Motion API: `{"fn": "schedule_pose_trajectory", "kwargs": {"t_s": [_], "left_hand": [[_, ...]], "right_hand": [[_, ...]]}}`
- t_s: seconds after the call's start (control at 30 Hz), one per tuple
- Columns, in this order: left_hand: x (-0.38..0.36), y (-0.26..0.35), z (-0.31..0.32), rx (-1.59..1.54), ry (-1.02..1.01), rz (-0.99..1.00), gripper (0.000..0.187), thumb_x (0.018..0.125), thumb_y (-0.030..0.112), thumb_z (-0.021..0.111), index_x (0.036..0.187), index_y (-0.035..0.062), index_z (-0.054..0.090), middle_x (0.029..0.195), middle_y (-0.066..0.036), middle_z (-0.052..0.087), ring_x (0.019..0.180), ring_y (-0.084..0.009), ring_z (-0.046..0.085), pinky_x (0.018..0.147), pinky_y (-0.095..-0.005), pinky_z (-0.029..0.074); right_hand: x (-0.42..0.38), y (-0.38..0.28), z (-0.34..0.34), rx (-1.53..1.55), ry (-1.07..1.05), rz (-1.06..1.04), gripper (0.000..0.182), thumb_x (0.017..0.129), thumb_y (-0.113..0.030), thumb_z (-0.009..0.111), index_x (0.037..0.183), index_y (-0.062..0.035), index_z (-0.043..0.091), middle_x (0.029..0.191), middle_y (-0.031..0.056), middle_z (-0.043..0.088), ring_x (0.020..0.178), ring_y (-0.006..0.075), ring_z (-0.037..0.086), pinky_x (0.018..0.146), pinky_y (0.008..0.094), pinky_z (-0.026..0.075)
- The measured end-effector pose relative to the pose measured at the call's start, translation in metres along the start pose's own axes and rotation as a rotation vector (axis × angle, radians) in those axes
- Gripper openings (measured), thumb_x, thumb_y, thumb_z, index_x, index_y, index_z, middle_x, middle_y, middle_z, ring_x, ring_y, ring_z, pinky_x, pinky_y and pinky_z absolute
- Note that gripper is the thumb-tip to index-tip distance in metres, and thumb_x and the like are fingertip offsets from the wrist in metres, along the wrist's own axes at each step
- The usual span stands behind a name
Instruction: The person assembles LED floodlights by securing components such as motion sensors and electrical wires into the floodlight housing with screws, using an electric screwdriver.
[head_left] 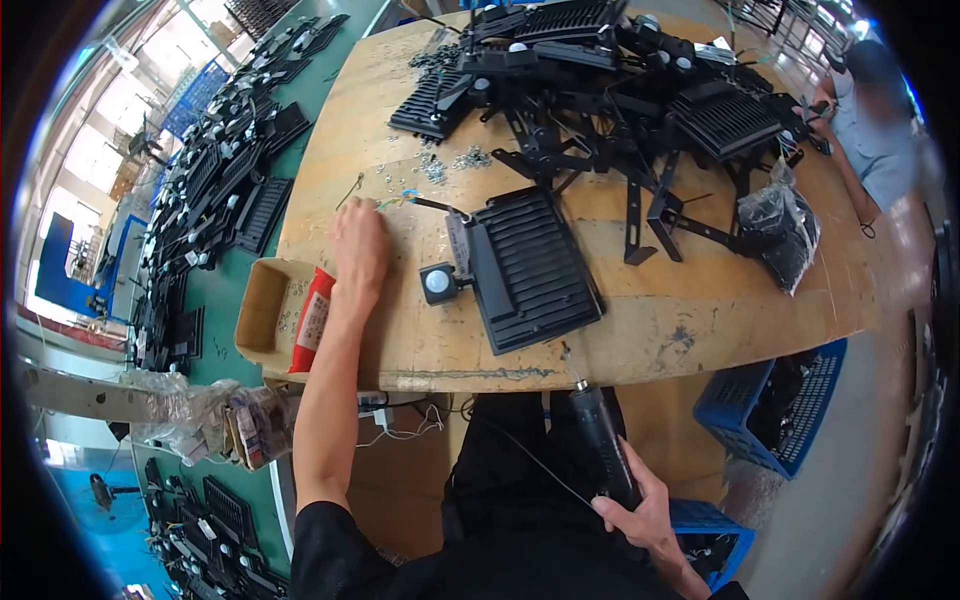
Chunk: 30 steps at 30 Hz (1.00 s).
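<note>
My left hand (360,245) rests on the wooden table, fingers curled together at its surface; what they hold, if anything, is hidden. Just beyond the fingertips lie a thin metal piece (350,188) and the coloured wire ends (405,197) of a black floodlight (530,265). This floodlight lies with its ribbed back up, and a motion sensor (437,284) with a white dome sticks out on its left. Below the table's front edge, my right hand (645,510) is wrapped round a black electric screwdriver (603,440), its bit pointing up toward the floodlight.
Left of the floodlight stands a cardboard box (262,310) with small hardware and a red packet (313,322). Loose screws (432,168) lie farther back. Stacked floodlights with brackets (600,110) and a plastic bag (780,225) fill the far side. A co-worker (875,130) is at right.
</note>
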<state>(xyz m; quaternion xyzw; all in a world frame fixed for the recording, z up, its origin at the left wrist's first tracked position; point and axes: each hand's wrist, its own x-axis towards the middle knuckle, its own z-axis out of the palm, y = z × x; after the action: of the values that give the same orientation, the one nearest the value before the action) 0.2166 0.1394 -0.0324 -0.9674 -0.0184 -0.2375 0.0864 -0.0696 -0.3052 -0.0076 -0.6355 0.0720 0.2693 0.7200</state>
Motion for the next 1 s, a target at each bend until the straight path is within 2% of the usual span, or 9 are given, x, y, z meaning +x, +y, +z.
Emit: {"fn": "schedule_pose_trajectory", "kwargs": {"t_s": [0.07,0.13,0.2,0.27,0.33,0.4,0.63,1.0], "left_hand": [[-0.002,0.004,-0.023,-0.120,0.116,-0.160,0.016,0.092,0.002,0.061,0.100,0.0030,0.074,0.099,-0.014,0.073,0.091,-0.0329,0.070,0.080,-0.0441,0.055],[-0.014,0.027,-0.069,-0.452,0.329,-0.304,0.016,0.095,-0.001,0.061,0.103,0.0032,0.074,0.098,-0.013,0.075,0.088,-0.0318,0.071,0.078,-0.0428,0.055],[-0.039,0.066,-0.120,-0.624,0.331,-0.343,0.013,0.095,-0.003,0.064,0.102,0.0020,0.073,0.103,-0.013,0.075,0.090,-0.0338,0.070,0.079,-0.0420,0.055],[-0.064,0.100,-0.133,-0.756,0.353,-0.069,0.015,0.090,-0.007,0.067,0.101,0.0023,0.072,0.102,-0.011,0.074,0.095,-0.0339,0.070,0.085,-0.0429,0.055],[-0.074,0.130,-0.133,-0.865,0.200,0.222,0.011,0.091,-0.003,0.071,0.100,0.0021,0.073,0.108,-0.009,0.076,0.111,-0.0284,0.070,0.099,-0.0404,0.051],[-0.081,0.146,-0.124,-0.878,0.053,0.316,0.012,0.089,-0.001,0.073,0.100,0.0031,0.072,0.113,-0.007,0.075,0.120,-0.0272,0.066,0.107,-0.0433,0.046],[-0.092,0.148,-0.108,-1.000,-0.066,0.278,0.009,0.089,0.003,0.074,0.098,0.0043,0.074,0.117,-0.007,0.075,0.122,-0.0281,0.064,0.113,-0.0484,0.041],[-0.103,0.157,-0.107,-0.997,-0.056,0.241,0.013,0.090,0.004,0.073,0.102,0.0062,0.076,0.124,-0.008,0.074,0.126,-0.0293,0.062,0.117,-0.0532,0.036]], "right_hand": [[-0.005,0.004,-0.001,-0.017,0.007,0.019,0.089,0.089,-0.012,0.081,0.163,0.0002,0.033,0.103,0.0054,0.069,0.065,0.0066,0.060,0.057,0.0235,0.050],[-0.007,0.006,0.002,-0.016,-0.046,0.051,0.087,0.092,-0.011,0.079,0.164,-0.0010,0.032,0.104,0.0057,0.069,0.064,0.0068,0.059,0.056,0.0236,0.049],[-0.002,-0.001,0.008,0.034,-0.049,0.078,0.087,0.092,-0.011,0.078,0.164,-0.0010,0.031,0.105,0.0058,0.068,0.064,0.0068,0.059,0.055,0.0238,0.049],[0.002,-0.005,0.012,0.080,-0.054,0.106,0.086,0.093,-0.010,0.078,0.164,-0.0010,0.030,0.105,0.0060,0.068,0.064,0.0068,0.058,0.055,0.0240,0.049],[0.003,-0.006,0.014,0.091,-0.067,0.092,0.087,0.093,-0.011,0.077,0.164,-0.0009,0.029,0.104,0.0064,0.067,0.063,0.0072,0.058,0.054,0.0237,0.049],[0.002,-0.006,0.015,0.108,-0.072,0.089,0.086,0.093,-0.011,0.077,0.164,-0.0008,0.030,0.102,0.0064,0.067,0.062,0.0074,0.058,0.053,0.0235,0.048],[0.010,-0.012,0.023,0.235,-0.105,0.096,0.085,0.095,-0.011,0.076,0.165,-0.0003,0.028,0.090,0.0055,0.065,0.057,0.0083,0.058,0.049,0.0243,0.046],[0.009,0.005,0.020,0.261,-0.091,0.036,0.086,0.093,-0.007,0.076,0.165,-0.0010,0.029,0.092,0.0048,0.064,0.056,0.0073,0.057,0.051,0.0234,0.047]]}}
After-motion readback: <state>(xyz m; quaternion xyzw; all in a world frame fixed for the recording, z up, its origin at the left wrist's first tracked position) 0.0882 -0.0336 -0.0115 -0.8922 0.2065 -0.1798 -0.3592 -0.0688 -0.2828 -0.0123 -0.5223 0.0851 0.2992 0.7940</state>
